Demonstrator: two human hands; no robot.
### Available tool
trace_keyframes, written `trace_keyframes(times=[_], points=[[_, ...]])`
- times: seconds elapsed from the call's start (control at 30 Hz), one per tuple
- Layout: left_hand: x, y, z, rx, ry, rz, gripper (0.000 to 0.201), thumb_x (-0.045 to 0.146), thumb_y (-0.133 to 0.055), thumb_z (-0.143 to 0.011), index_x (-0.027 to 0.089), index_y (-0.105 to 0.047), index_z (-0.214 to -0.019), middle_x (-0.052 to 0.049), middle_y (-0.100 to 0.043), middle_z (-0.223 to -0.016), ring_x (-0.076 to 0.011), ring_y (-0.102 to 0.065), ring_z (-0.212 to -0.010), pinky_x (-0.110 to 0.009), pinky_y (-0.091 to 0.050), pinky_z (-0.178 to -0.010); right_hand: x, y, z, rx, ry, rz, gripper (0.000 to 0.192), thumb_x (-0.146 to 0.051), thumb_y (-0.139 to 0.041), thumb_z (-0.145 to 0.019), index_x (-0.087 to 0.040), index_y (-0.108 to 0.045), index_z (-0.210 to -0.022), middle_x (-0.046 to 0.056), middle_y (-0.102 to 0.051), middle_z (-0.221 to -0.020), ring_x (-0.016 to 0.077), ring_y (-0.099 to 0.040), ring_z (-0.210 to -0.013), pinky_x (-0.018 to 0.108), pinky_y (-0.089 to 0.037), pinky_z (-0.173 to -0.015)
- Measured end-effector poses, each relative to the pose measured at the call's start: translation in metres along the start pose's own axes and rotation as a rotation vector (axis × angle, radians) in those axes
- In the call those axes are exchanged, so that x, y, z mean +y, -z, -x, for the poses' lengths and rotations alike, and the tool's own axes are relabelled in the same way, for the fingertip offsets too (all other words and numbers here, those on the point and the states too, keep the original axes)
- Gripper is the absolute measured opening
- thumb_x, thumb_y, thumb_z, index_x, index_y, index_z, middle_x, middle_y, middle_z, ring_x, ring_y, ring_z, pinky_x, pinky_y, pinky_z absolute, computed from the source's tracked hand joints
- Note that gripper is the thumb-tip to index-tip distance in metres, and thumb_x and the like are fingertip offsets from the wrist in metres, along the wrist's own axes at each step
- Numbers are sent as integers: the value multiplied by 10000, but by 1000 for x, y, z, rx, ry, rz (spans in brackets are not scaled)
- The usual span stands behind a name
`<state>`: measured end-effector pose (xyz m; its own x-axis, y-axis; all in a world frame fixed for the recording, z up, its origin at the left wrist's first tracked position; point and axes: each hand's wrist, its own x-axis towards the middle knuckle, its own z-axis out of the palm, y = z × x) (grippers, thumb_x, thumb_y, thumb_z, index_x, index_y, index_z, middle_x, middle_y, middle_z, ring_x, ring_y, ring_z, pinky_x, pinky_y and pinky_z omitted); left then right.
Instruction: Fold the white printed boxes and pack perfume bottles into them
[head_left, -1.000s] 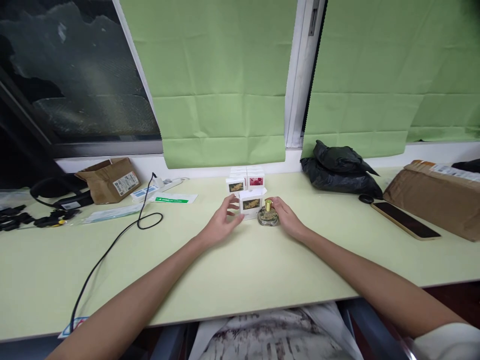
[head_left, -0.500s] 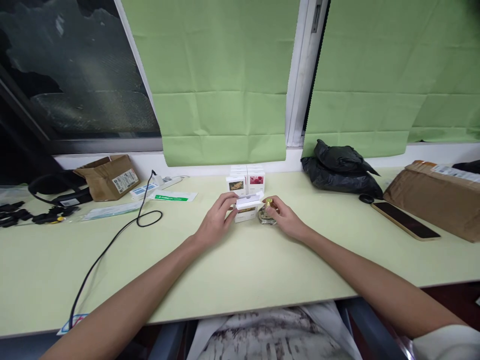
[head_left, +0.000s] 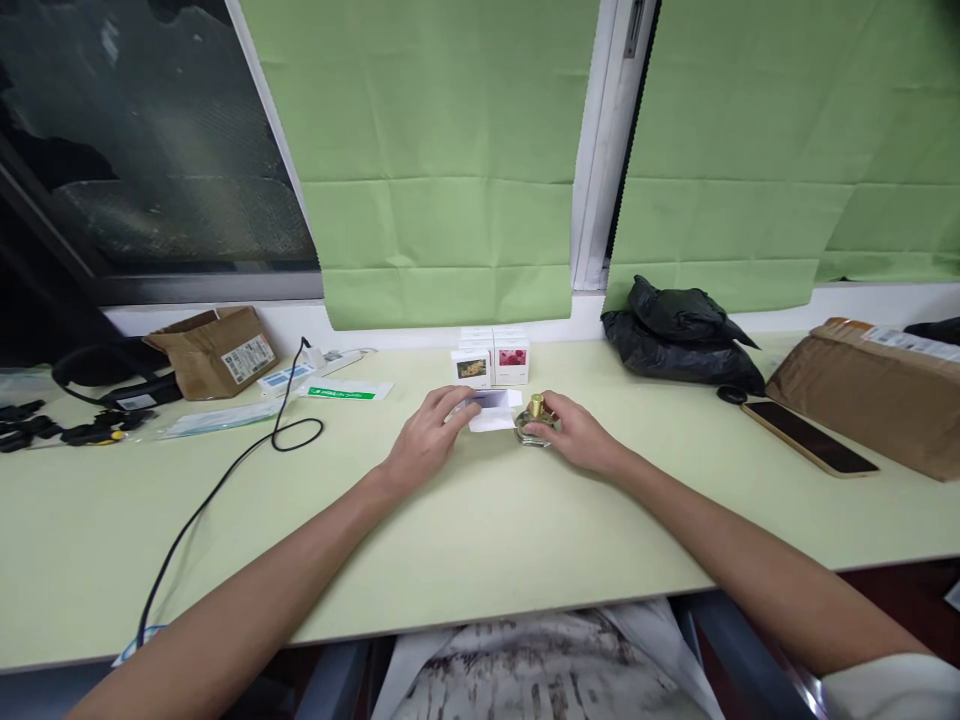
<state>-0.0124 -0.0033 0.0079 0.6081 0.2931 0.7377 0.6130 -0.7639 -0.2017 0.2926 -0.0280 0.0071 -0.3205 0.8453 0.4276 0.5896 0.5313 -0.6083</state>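
Right hand (head_left: 574, 435) around gold-capped bottle (head_left: 535, 423)

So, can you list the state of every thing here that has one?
small white box: open, tipped, held by left hand
perfume bottle: upright, capped, held by right hand
stacked boxes: closed
cardboard box: flaps open
phone: screen dark

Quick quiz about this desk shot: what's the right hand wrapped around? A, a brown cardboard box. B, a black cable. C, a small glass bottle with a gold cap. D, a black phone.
C: the right hand grips the small glass bottle with its gold cap up, beside the white box that the left hand holds on the table.
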Motion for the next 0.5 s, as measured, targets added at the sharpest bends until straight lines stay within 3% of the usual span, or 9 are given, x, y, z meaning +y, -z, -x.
trace_keyframes(times=[0.17, 0.33, 0.5], points=[[1, 3, -3, 23, 12, 16, 521, -58, -447, -934, 257, -614, -1315, -133, -600, -1435, -300, -534, -1366, -468, -595, -970, 1, -2, 0, 162, -5, 47, 225, -454, -625, -1000, -237, -591, -951, 26, -633, -913, 239, -563, -893, 361, -446, -772], [1, 5, -3, 45, -20, 26, 472, -48, -465, -944, 246, -623, -1277, -135, -587, -1427, -301, -510, -1391, -470, -581, -1010, -6, 1, 1, 498, 49, 9, 218, -418, -656, -1002, -254, -639, -1144, 69, -695, -1073, 276, -534, -1030, 409, -491, -853], [4, 5, -4, 52, -53, 109, 461, -33, -458, -961, 244, -601, -1300, -131, -569, -1411, -275, -519, -1371, -461, -575, -1031, -25, 4, 10, 636, 147, -24, 228, -416, -650, -1017, -280, -646, -1200, 73, -694, -1126, 269, -541, -984, 416, -529, -820]])
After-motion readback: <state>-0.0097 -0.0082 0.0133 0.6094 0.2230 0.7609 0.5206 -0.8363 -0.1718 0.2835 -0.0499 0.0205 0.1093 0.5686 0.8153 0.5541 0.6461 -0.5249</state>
